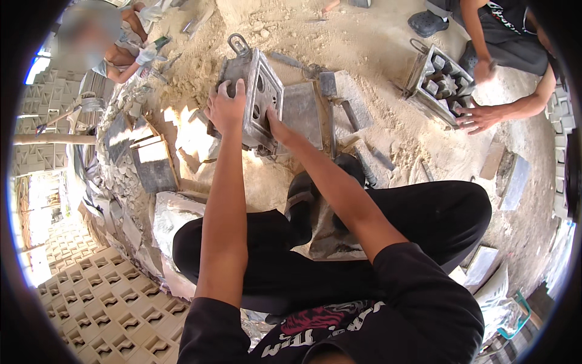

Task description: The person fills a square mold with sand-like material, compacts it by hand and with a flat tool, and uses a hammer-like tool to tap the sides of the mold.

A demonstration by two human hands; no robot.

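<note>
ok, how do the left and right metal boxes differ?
Look: the left box shows a flat face with rounded openings; the right box shows an open face with chunky angular shapes inside.
Pose: the left box's holed face is turned rightward; the right box's open side faces up.
Shared: both greyish and box-shaped.
</note>
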